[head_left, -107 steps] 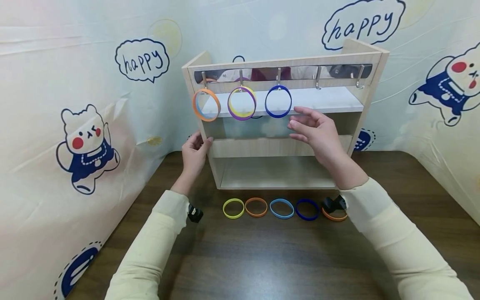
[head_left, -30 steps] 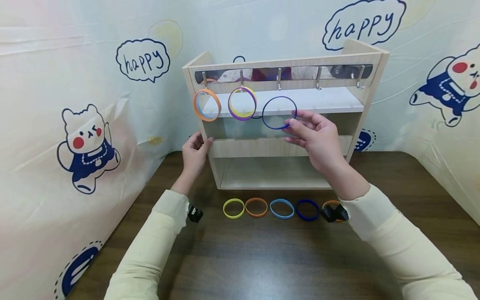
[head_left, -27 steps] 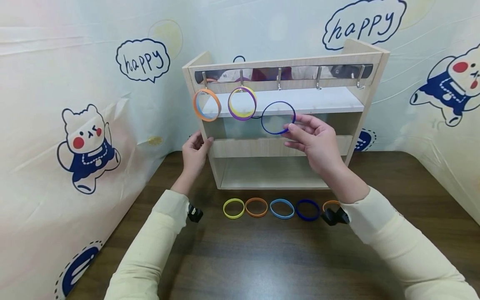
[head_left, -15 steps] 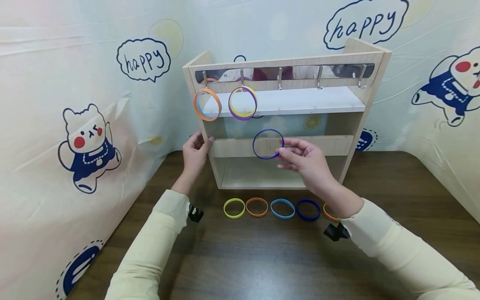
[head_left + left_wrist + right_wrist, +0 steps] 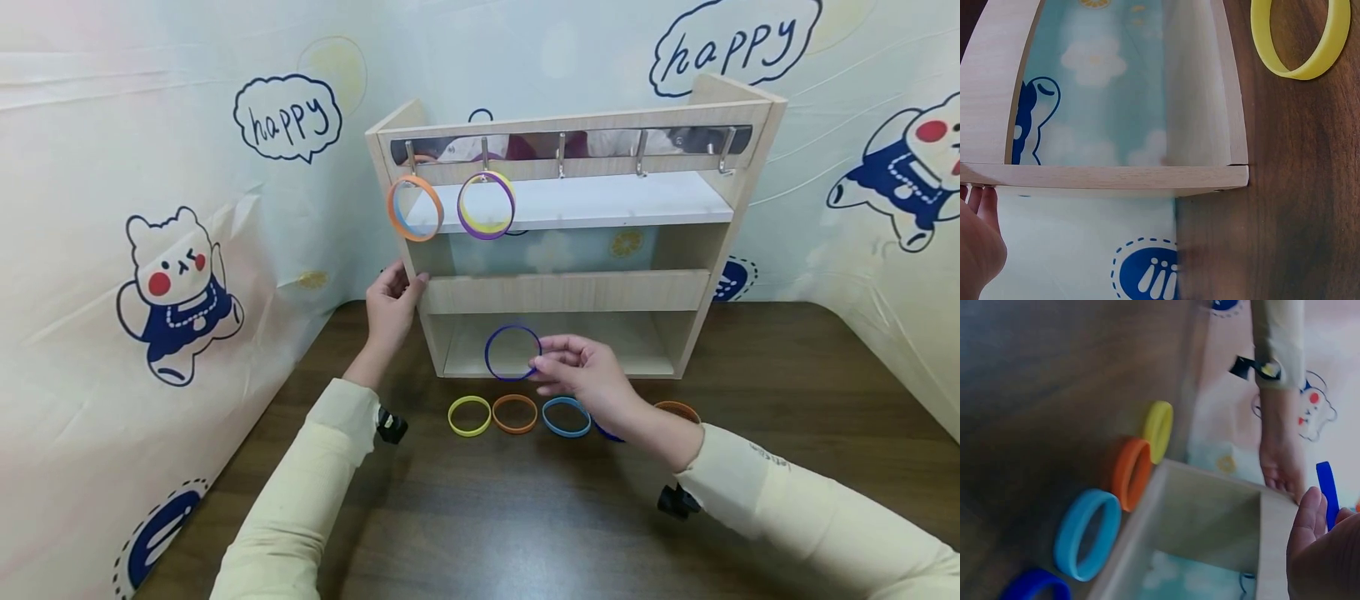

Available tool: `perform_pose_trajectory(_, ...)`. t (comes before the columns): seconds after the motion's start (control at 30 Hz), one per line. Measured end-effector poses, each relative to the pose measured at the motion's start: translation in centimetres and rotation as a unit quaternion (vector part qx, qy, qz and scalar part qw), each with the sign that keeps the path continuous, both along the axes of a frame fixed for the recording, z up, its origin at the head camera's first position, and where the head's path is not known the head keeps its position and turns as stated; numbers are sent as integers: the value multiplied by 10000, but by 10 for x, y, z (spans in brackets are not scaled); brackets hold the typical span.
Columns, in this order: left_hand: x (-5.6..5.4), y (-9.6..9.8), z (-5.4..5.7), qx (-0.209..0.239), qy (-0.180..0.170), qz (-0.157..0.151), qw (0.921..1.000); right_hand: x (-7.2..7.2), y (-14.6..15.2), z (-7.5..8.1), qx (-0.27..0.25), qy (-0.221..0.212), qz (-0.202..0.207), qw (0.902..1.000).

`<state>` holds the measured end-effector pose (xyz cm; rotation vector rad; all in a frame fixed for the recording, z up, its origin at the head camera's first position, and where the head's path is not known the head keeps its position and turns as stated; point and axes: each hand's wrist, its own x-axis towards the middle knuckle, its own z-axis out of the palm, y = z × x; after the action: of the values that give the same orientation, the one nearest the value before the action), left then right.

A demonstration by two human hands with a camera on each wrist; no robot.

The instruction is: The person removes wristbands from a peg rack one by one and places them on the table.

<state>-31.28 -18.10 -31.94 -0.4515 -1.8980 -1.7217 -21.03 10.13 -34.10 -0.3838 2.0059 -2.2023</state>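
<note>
My right hand (image 5: 588, 379) pinches a dark blue silicone wristband (image 5: 513, 380) at its right side, holding it upright in front of the shelf's lowest compartment. In the right wrist view the same wristband (image 5: 1327, 490) shows edge-on between the fingers and thumb. My left hand (image 5: 392, 308) grips the left side panel of the wooden shelf (image 5: 562, 293). On the first hook hang an orange wristband (image 5: 437, 204) and a light blue one behind it. A purple wristband (image 5: 461, 218) and a yellow one share the second hook. The other three hooks carry nothing.
In front of the shelf, a yellow wristband (image 5: 468, 434), an orange one (image 5: 514, 432) and a light blue one (image 5: 566, 435) lie in a row. Farther right, my right arm partly covers a dark blue one (image 5: 609, 434) and another orange one (image 5: 681, 407) on the brown table (image 5: 480, 533).
The dark blue wristband hung on the third hook earlier. My right hand has taken it off and carried it down and slightly left. The left hand has stayed on the side panel.
</note>
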Motion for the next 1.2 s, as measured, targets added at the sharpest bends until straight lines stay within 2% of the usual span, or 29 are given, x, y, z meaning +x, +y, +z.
perform_pose_trajectory(0.33,1,-2,0,41,-53,-6,10000,8,-11,-28,7,-377,334,9987)
perform_pose_trajectory(0.67,1,-3,-1,69,-37,-3,10000,20,-26,-56,237,-555,700,9957)
perform_pose_trajectory(1.2,0,-1,1,54,-93,-29,9999,38,-55,-77,220,-1052,936,9898)
